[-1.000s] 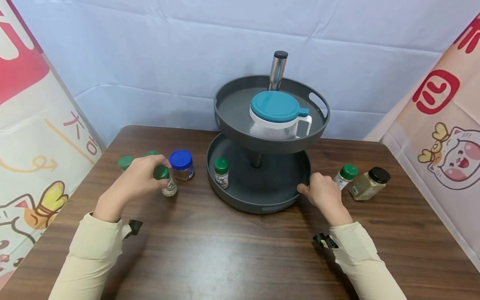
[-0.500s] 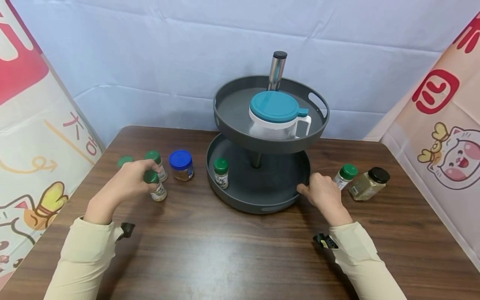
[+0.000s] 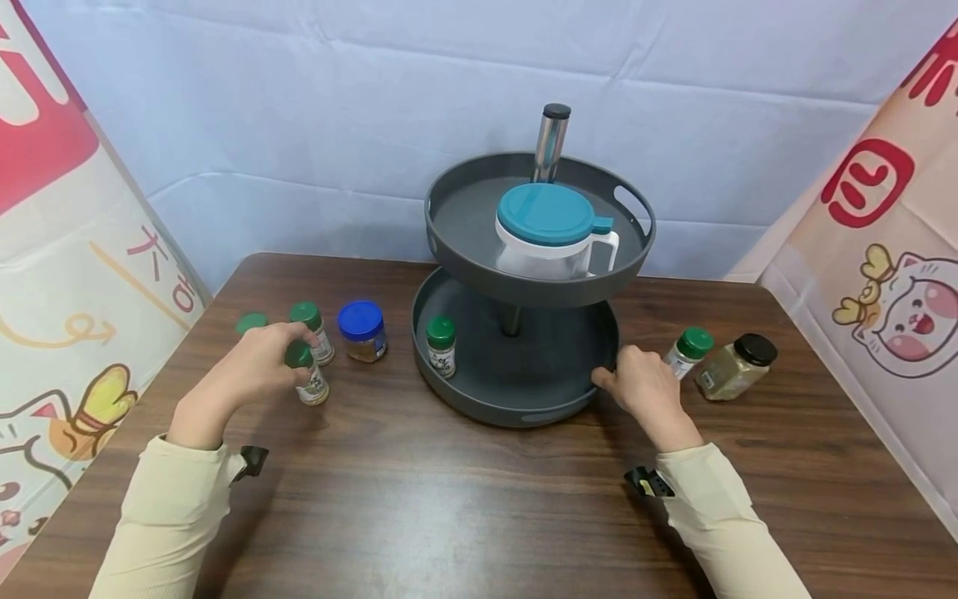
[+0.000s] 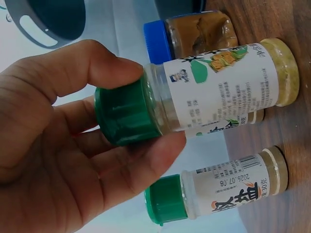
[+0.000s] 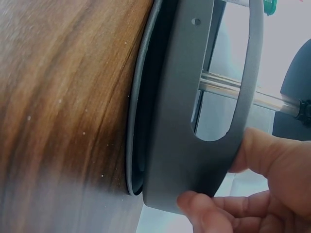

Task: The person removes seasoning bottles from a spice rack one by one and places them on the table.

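My left hand (image 3: 250,366) pinches the green cap of a small spice bottle (image 4: 223,87) between thumb and fingers. The bottle is upright, its base right at the wooden tabletop, and yellowish contents show at the bottom. Just behind it stands another green-capped spice bottle (image 3: 313,331); a third green cap (image 3: 250,322) is partly hidden by my hand. On the right, my right hand (image 3: 647,387) grips the rim of the dark grey lower tray (image 5: 180,121) beside its handle slot, thumb on one side and fingers on the other. That tray holds one green-capped bottle (image 3: 441,345).
A blue-lidded jar (image 3: 362,331) stands between the left bottles and the two-tier stand. The upper tray (image 3: 464,262) carries a clear jug with a teal lid (image 3: 548,213), near the metal post (image 3: 550,146). Right of my right hand are a green-capped bottle (image 3: 690,351) and a black-lidded jar (image 3: 737,366).
My left hand has moved left and slightly toward me with the spice bottle, uncovering the green-capped bottle behind it. The right hand has stayed at the tray rim.
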Motion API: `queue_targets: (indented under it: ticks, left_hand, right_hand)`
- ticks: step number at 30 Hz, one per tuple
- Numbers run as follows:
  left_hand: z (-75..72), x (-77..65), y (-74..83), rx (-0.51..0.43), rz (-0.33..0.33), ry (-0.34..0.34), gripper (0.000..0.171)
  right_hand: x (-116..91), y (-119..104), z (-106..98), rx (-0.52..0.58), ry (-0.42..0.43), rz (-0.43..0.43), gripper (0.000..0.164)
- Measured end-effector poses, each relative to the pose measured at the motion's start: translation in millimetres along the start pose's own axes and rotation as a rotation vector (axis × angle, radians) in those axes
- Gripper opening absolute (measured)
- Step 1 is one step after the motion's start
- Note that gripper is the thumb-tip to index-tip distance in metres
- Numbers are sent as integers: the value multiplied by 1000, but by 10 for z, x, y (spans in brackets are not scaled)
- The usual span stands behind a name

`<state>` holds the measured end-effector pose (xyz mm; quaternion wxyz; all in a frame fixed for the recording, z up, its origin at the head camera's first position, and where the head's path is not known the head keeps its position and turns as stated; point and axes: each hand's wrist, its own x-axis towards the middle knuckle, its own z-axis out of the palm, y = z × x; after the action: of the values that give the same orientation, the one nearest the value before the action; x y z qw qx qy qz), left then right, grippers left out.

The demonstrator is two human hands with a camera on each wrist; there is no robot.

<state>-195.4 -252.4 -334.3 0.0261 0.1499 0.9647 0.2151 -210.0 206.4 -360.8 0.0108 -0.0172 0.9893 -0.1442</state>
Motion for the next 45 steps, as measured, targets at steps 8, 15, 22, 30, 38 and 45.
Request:
queue_targets:
  ticks: [8, 15, 22, 30, 38, 45]
  left_hand:
    - [-21, -32, -49, 44, -7, 13, 37]
    - [-25, -28, -59, 40, -4, 11, 36]
    - [-57, -40, -17, 83, 18, -3, 44]
    - [-148, -54, 81, 136, 3, -15, 50]
    - [-138, -51, 114, 154, 2, -11, 49]
    - [-97, 7, 199, 184, 44, 37, 48]
  right_hand:
    - [3, -1, 11, -1, 4, -7, 43]
    - [1, 3, 7, 6, 17, -2, 42]
    - [1, 1, 10, 6, 30, -14, 42]
    - [1, -2, 3, 2, 23, -11, 43]
    - [2, -3, 6, 7, 23, -13, 45]
    - [2, -1, 9, 6, 25, -16, 45]
